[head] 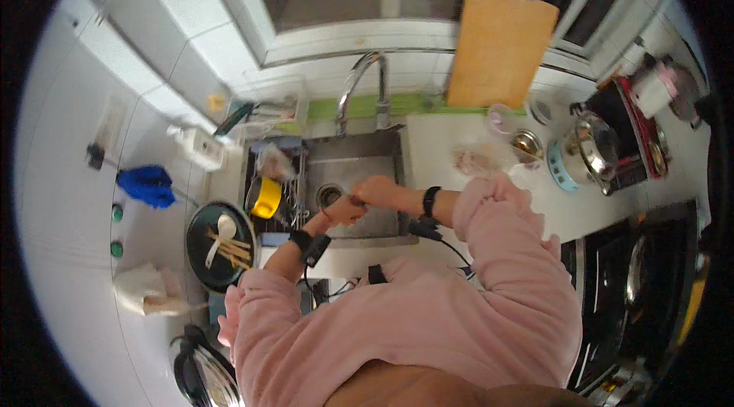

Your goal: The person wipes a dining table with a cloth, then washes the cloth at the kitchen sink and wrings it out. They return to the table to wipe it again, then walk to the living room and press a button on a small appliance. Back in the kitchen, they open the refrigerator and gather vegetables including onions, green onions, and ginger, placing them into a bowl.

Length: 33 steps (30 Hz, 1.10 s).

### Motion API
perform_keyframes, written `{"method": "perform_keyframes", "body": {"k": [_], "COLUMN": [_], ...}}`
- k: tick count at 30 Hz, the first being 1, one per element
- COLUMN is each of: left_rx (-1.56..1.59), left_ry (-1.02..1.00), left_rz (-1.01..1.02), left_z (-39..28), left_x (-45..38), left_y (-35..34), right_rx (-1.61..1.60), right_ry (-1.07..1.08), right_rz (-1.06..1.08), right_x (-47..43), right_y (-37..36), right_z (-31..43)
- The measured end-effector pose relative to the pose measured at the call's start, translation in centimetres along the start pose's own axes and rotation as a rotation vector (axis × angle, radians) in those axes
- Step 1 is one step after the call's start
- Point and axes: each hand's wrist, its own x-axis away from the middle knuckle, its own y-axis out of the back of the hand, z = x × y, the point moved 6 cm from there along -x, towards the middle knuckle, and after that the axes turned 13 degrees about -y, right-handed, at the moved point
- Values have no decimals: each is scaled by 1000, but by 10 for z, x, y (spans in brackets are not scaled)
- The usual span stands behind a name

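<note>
Over the stainless steel sink [367,163] my left hand [346,211] and my right hand [377,191] meet, apparently touching at the fingers. A small dark patch shows between them, too blurred to name. Whether either hand grips something cannot be made out. Just beyond my left hand lies the round drain strainer [329,195]. The chrome gooseneck faucet [383,92] arches over the back of the sink. To the left of my hands, a yellow pot or cup [267,198] rests in the wire dish rack [298,195], beside a clear plastic bag [274,161].
A dark pan [200,263] with spoons and wooden sticks is at left, near a white bottle [200,148] and blue gloves [148,184]. On the right counter are a plastic bag [476,157], a metal bowl [526,146] and a pot [590,149]. A wooden cutting board [502,46] leans behind.
</note>
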Motion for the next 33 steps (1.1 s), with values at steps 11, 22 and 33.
{"method": "perform_keyframes", "body": {"k": [11, 22, 33], "left_rx": [-982, 489, 919], "left_ry": [-103, 36, 135], "left_rz": [-340, -254, 294], "left_z": [2, 9, -50], "left_x": [1, 20, 34], "left_y": [-2, -1, -39], "right_rx": [-325, -985, 57], "right_ry": [-245, -241, 146], "right_rz": [286, 65, -93], "right_x": [-7, 25, 22], "right_y": [-87, -12, 16], "right_z": [-19, -18, 17]}}
